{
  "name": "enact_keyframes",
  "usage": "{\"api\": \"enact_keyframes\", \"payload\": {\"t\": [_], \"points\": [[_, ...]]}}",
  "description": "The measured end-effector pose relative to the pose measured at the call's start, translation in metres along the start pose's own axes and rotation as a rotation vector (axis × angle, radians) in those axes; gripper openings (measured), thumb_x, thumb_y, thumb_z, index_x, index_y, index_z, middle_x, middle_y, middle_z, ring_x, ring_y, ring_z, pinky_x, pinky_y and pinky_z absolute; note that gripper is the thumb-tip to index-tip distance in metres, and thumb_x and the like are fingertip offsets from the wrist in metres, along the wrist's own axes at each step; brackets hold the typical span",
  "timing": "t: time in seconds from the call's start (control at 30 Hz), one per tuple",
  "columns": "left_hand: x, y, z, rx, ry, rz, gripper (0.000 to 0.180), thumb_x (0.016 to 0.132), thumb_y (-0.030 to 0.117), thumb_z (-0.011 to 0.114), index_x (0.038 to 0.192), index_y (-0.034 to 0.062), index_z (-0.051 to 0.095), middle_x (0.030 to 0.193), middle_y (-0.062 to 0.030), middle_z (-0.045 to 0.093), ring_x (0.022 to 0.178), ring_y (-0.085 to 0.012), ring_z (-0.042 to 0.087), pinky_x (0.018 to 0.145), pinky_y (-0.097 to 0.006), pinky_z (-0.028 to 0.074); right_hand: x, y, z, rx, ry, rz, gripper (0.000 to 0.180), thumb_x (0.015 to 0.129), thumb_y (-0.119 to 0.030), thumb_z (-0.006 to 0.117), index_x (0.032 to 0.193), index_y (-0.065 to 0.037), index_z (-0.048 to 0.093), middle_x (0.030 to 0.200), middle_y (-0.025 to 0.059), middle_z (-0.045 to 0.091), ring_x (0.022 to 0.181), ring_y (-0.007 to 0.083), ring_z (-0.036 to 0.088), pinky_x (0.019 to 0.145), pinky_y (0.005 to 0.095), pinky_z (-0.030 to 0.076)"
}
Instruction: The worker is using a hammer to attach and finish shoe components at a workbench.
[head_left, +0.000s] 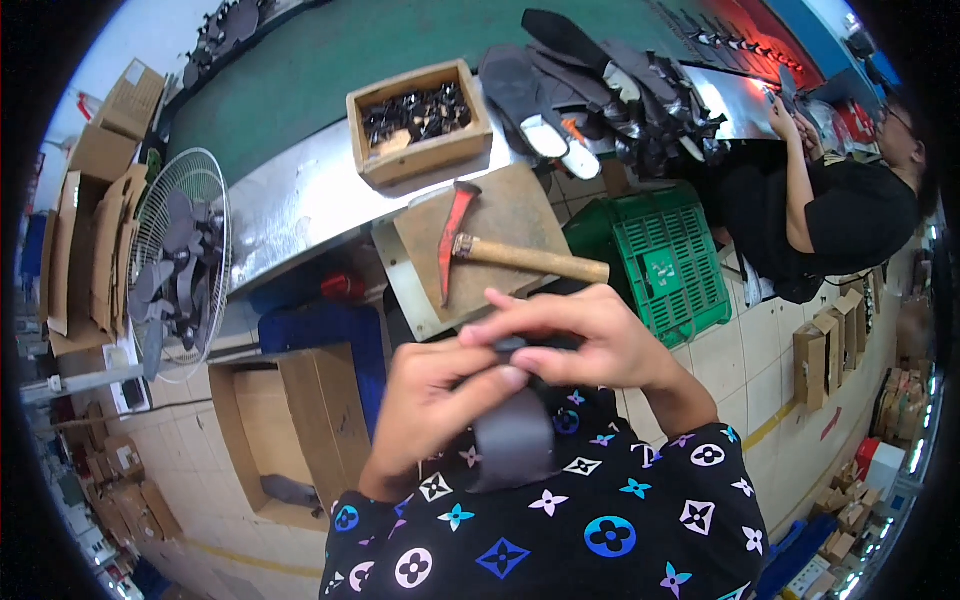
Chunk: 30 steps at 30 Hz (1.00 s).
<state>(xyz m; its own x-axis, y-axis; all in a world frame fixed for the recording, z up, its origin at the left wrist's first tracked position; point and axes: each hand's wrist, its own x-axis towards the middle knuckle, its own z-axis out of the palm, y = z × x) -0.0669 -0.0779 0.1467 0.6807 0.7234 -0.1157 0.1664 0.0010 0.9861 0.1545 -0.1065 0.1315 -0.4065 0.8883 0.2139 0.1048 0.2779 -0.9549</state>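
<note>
Head view: left hand (pixel 435 395) and right hand (pixel 590 335) fingers both pinched shut on dark grey strip (pixel 515 435); hammer (pixel 500 250) on table (pixel 300 195) beyond

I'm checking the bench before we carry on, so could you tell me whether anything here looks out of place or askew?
Only one thing: the hammer lies on the wooden board with its handle end jutting past the board's edge. Both hands, left hand and right hand, grip a dark grey strip. I see nothing spilled or damaged.
</note>
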Motion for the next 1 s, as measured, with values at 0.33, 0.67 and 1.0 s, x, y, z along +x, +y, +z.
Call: {"api": "enact_keyframes", "payload": {"t": [0.33, 0.67, 1.0], "points": [[-0.047, -0.048, -0.202, 1.256, 1.906, -0.124, 0.045, 0.098, 0.030, 0.065, 0.130, -0.0003, 0.060, 0.123, -0.0140, 0.065, 0.113, -0.0233, 0.061, 0.100, -0.034, 0.046, 0.058, 0.137, -0.129, -1.063, 0.577, -0.179, 0.029, 0.088, -0.017, 0.070, 0.112, 0.000, 0.065, 0.107, 0.0225, 0.069, 0.089, 0.0362, 0.069, 0.076, 0.0395, 0.054], [0.053, 0.047, -0.042, 0.672, 0.692, 0.719, 0.062, 0.081, 0.006, 0.077, 0.137, 0.0003, 0.051, 0.131, -0.0205, 0.060, 0.120, -0.0293, 0.060, 0.103, -0.040, 0.046, 0.093, -0.044, -0.081, -0.103, 0.282, -0.396, 0.017, 0.094, -0.008, 0.066, 0.102, 0.006, 0.064, 0.082, 0.0079, 0.066, 0.070, 0.0128, 0.065, 0.066, 0.0259, 0.052], [0.065, -0.032, -0.005, -0.378, 0.711, 0.275, 0.055, 0.104, 0.009, 0.050, 0.150, -0.0092, 0.025, 0.148, -0.0181, 0.040, 0.128, -0.0173, 0.047, 0.107, -0.028, 0.037, -0.035, 0.105, 0.017, -0.881, 0.418, 0.256, 0.061, 0.083, -0.040, 0.077, 0.126, -0.004, 0.053, 0.117, 0.0205, 0.063, 0.081, 0.0383, 0.067, 0.070, 0.0401, 0.056]]}}
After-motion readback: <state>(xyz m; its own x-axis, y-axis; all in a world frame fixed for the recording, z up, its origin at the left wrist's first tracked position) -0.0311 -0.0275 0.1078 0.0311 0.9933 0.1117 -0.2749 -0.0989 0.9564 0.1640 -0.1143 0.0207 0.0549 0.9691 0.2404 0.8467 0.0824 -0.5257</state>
